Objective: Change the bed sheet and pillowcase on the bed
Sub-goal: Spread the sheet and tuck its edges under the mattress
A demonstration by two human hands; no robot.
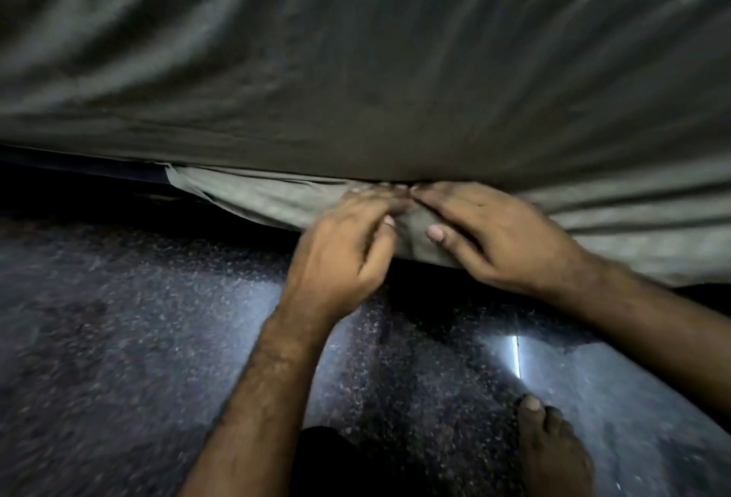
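Sheet [356, 101] drapes the bed side, its loose hem below the bed edge, where the left hand [344, 251] pinches it and the right hand [502, 239] presses it flat-fingered; tucking is probably underway, so next push the hem under that edge.

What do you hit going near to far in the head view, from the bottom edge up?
Bare foot on the speckled dark stone floor → left hand and right hand on the hanging grey sheet edge → draped grey bed sheet.
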